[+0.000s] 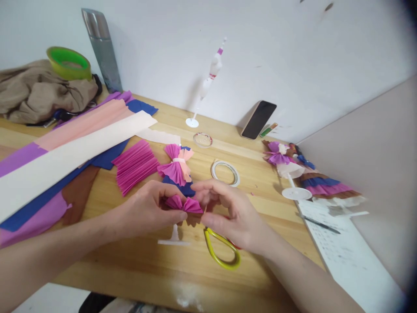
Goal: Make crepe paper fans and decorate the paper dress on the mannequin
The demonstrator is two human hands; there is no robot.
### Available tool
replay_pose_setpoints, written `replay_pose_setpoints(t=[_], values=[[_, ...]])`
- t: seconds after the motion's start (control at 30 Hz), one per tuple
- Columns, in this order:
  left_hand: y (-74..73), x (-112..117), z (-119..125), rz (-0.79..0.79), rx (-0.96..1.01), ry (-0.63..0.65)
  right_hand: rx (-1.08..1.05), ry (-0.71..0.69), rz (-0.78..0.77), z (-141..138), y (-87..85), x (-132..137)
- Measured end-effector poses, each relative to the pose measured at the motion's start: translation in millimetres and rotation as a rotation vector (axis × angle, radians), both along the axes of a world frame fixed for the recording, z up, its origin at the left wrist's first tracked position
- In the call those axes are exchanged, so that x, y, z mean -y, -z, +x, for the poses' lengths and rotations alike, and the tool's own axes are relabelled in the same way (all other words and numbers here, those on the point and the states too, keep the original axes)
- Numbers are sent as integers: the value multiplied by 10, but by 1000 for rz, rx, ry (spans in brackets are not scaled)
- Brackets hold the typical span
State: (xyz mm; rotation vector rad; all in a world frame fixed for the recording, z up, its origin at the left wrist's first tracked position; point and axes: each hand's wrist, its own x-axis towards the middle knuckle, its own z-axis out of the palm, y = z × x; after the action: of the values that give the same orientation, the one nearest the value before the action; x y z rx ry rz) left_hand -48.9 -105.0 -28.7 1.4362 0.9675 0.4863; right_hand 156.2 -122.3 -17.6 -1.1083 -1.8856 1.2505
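In my left hand [148, 206], thumb and fingers pinch a small pink pleated paper bow [192, 205] at its left side. My right hand [231, 213] curls at the bow's right end, and a thin strip seems to show between thumb and fingers. What it grips there is too small to make out. Just behind stands a paper figure [176, 167] of pink, peach and blue pleats, with a white band at its middle. A white stand [175, 238] shows beneath the bow. Scissors with yellow handles [224, 256] lie under my right hand, which partly covers them.
Left lie pleated pink paper [137, 166] and long crepe paper strips [78, 152]. Tape rolls [236, 174] and a phone [259, 119] are farther back. A white stand with a figure [213, 69] leans near the wall. Finished-looking paper dolls [329, 184] and a notebook [352, 252] are right.
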Motion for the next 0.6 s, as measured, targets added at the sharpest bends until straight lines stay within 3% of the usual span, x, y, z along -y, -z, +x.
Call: replay_pose_setpoints(t=[0.17, 0.3, 0.4, 0.53, 0.6], values=[[28, -8, -6, -75, 67, 16, 48, 61, 31, -122, 173, 46], [0, 12, -1, -45, -8, 50, 19, 84, -10, -155, 266, 77], [-25, 33, 7, 129, -100, 56, 2, 85, -35, -155, 272, 84], [-9, 58, -17, 537, -163, 46, -47, 69, -31, -165, 267, 74], [14, 62, -43, 604, -170, 40, -73, 66, -42, -166, 266, 67]])
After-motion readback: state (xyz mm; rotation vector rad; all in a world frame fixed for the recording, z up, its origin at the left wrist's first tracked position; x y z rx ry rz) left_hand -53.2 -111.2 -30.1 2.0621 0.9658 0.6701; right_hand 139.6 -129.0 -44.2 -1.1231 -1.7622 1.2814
